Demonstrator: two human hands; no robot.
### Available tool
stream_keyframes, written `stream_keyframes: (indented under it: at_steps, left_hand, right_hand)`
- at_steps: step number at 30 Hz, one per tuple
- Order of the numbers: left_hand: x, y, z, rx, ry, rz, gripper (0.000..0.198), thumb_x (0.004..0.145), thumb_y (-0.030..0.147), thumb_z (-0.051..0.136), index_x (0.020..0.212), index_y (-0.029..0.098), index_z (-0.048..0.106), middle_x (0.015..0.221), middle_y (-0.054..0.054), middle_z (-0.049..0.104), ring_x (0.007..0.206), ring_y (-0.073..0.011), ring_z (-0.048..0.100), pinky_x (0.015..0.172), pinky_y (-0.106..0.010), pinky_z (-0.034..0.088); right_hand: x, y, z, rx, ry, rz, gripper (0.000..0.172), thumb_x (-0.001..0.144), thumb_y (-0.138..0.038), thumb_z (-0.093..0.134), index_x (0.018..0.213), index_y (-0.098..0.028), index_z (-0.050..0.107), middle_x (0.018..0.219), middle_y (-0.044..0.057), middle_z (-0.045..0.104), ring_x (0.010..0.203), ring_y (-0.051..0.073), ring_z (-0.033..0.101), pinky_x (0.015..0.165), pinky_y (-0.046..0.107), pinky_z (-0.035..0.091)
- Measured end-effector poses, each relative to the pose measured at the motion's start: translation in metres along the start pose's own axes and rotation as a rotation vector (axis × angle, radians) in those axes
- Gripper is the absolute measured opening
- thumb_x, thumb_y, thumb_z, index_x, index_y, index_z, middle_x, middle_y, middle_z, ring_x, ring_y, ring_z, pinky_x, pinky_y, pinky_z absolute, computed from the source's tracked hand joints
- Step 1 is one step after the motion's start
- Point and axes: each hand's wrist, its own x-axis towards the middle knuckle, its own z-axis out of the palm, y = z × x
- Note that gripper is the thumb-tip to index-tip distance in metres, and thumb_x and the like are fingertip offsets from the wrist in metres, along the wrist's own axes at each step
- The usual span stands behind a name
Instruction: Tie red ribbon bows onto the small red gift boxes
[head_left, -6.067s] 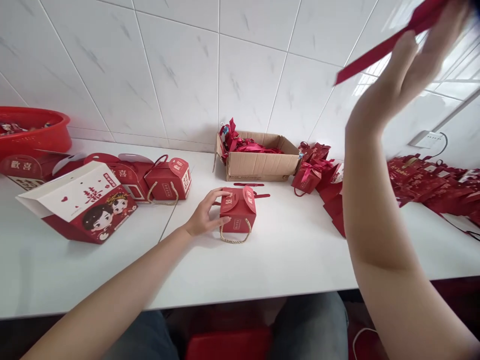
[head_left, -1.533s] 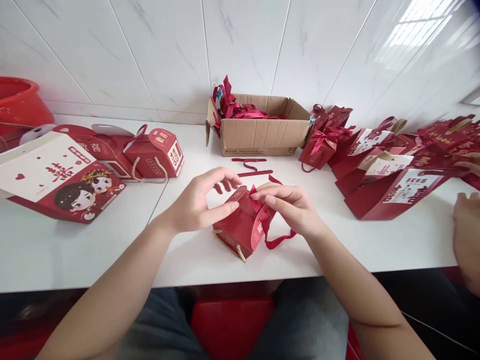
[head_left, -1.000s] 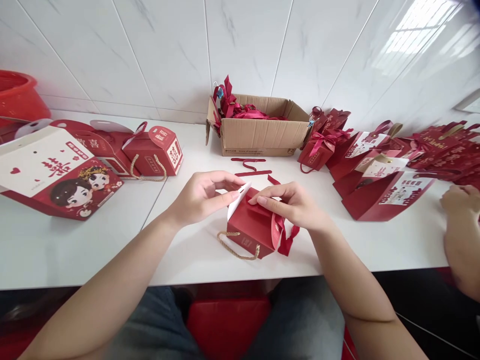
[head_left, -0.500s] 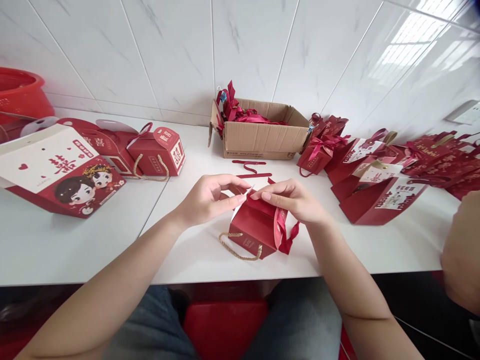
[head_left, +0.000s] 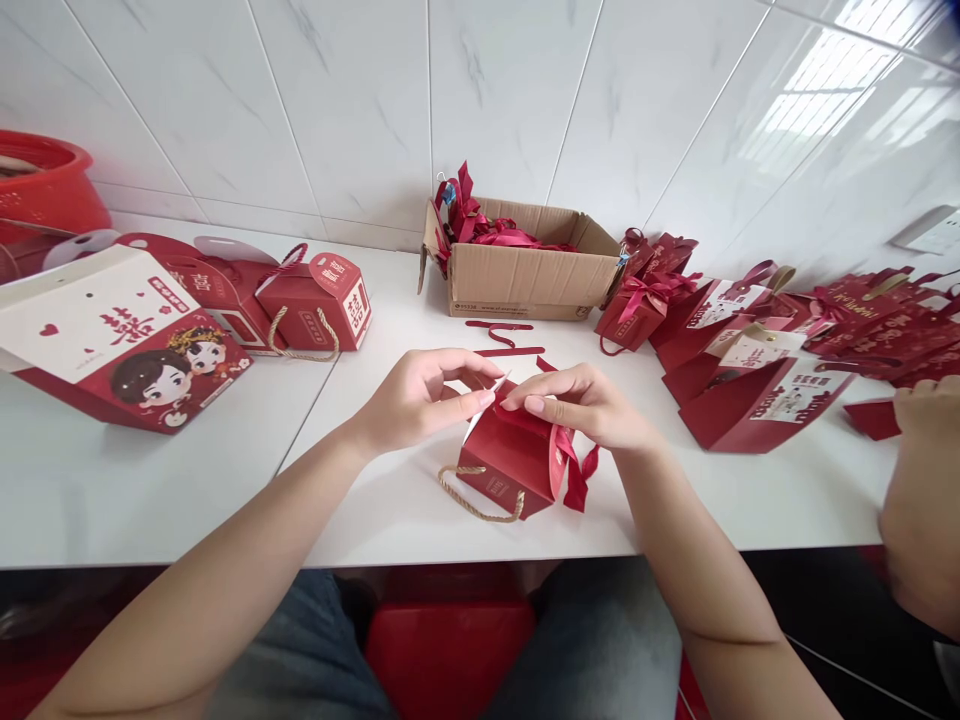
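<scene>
A small red gift box [head_left: 504, 447] stands in front of me on the white table, its top part open. A twisted gold rope handle [head_left: 480, 508] hangs from its near side. My left hand [head_left: 431, 395] pinches the pale edge of a top flap between thumb and fingers. On the other side, my right hand [head_left: 577, 402] is closed at the box's top, its fingertips bent over a red flap; exactly what they press on is partly hidden. A dark red ribbon [head_left: 576, 480] trails down the box's right side onto the table.
Behind my hands lie flat red strips [head_left: 510, 351] and a cardboard carton [head_left: 532, 275] full of red ribbons. Finished-looking red boxes [head_left: 319, 305] stand left, more gift boxes [head_left: 769, 400] right. Another person's hand [head_left: 926, 470] is at the right edge.
My right hand's fingers have shifted slightly and lower over the red flap. The left hand keeps its pinch. At the right edge, the other person's hand has moved up, beside a red piece.
</scene>
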Motion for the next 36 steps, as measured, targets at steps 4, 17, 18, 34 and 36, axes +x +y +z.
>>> stream_keyframes:
  at_steps: [4,17,18,34,36]
  left_hand:
    - [-0.001,0.000,-0.001,-0.002,-0.003,-0.004,0.021,0.082,0.024,0.068,0.101,0.014,0.070,0.094,-0.008,0.071,0.090,-0.0184,0.065,0.071,-0.026,0.057]
    - [0.003,0.002,0.015,-0.211,-0.042,-0.175,0.022,0.088,0.034,0.059,0.077,0.016,0.054,0.072,0.002,0.047,0.065,-0.0094,0.042,0.059,-0.022,0.037]
    - [0.004,0.001,0.015,-0.232,-0.044,-0.180,0.022,0.088,0.034,0.058,0.076,0.016,0.053,0.072,0.002,0.045,0.065,-0.0093,0.041,0.059,-0.022,0.036]
    - [0.009,-0.003,0.005,-0.283,-0.003,-0.269,0.019,0.087,0.027,0.054,0.071,0.017,0.052,0.073,0.000,0.052,0.068,-0.0123,0.047,0.064,-0.025,0.037]
    - [0.009,-0.003,0.006,-0.243,-0.030,-0.280,0.024,0.088,0.031,0.054,0.070,0.017,0.051,0.071,0.001,0.048,0.066,-0.0120,0.044,0.064,-0.025,0.036]
  right_hand:
    - [0.001,0.001,0.002,0.015,0.068,0.048,0.022,0.086,-0.037,0.067,0.096,-0.022,0.078,0.089,0.004,0.076,0.069,0.010,0.064,0.058,0.020,0.050]
    - [0.000,0.002,0.007,-0.071,0.065,-0.053,0.021,0.089,-0.033,0.063,0.101,-0.022,0.076,0.096,0.004,0.074,0.086,0.014,0.068,0.070,0.023,0.054]
    - [0.000,0.003,0.007,-0.083,0.070,-0.066,0.020,0.089,-0.032,0.063,0.102,-0.022,0.076,0.099,0.004,0.074,0.087,0.014,0.068,0.071,0.022,0.054]
    - [-0.004,0.006,0.007,-0.193,0.066,-0.178,0.028,0.091,-0.038,0.060,0.112,-0.024,0.073,0.111,0.007,0.071,0.102,0.018,0.066,0.086,0.030,0.054]
    - [-0.004,0.006,0.007,-0.190,0.055,-0.188,0.027,0.091,-0.036,0.060,0.113,-0.025,0.072,0.112,0.007,0.070,0.102,0.018,0.065,0.086,0.030,0.054]
